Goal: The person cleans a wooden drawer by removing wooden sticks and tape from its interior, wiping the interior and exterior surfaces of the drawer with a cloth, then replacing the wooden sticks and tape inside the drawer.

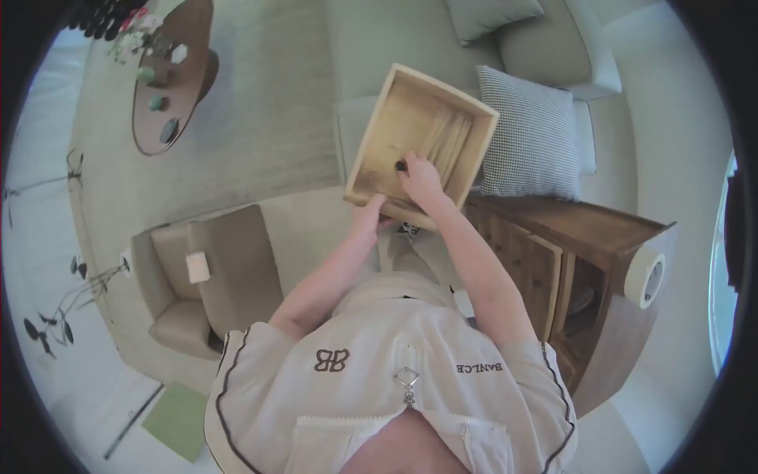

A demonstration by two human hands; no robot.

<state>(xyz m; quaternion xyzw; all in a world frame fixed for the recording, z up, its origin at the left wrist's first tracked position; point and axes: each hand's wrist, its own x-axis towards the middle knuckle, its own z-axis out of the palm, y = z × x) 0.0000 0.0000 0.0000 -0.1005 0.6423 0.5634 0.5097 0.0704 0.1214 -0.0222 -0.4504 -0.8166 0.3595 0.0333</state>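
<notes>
A light wooden box or drawer (383, 114), open at the top, is held up in front of me, with several long thin wooden pieces (448, 142) lying along its right side. My left hand (371, 217) grips the near left edge of the box, its fingers wrapped round the wall and partly hidden. Inside the box, my right hand (421, 179) is closed on a small black object (401, 166) just above the bottom. What the black object is cannot be made out.
A grey sofa (410, 39) with a checked cushion (527, 134) is beyond the box. A wooden cabinet (584, 225) stands close on the right, a tan armchair (237, 261) on the left. An oval table (175, 87) is at the upper left.
</notes>
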